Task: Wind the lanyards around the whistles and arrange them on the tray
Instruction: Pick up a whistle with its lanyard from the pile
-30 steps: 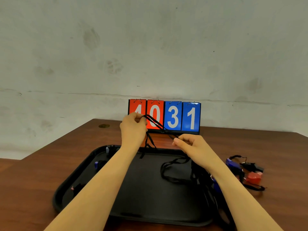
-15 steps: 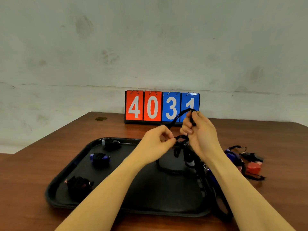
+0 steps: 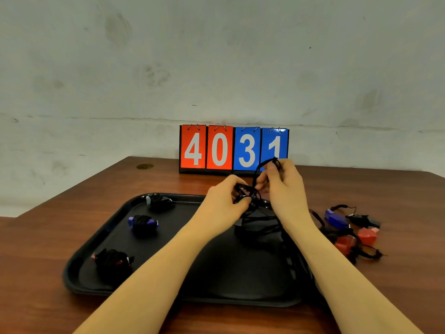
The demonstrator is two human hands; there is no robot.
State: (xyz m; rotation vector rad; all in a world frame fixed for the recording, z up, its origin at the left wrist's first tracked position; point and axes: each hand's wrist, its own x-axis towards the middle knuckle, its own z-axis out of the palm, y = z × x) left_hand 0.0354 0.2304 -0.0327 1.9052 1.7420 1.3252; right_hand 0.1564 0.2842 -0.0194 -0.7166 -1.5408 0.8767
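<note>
— What stands at the back of the table [image 3: 72,237]?
— A scoreboard [image 3: 233,149] reading 4031, two red cards then two blue.
— Anything else?
— A round brass disc [image 3: 145,166] far left, a stained wall [image 3: 216,56] behind.

The flip scoreboard [image 3: 233,148] reads 40 in red, 31 in blue.

- table [image 3: 60,237]: reddish-brown wood, smooth, slight sheen
- tray [image 3: 101,237]: black plastic, semi-gloss rim
- lanyard [image 3: 258,172]: black woven cord, matt
- loose whistles [image 3: 346,232]: blue, red, black plastic, glossy
- scoreboard [image 3: 233,148]: red and blue cards, smooth; metal rings on top
- wall [image 3: 216,56]: pale, matt, scuffed
</note>
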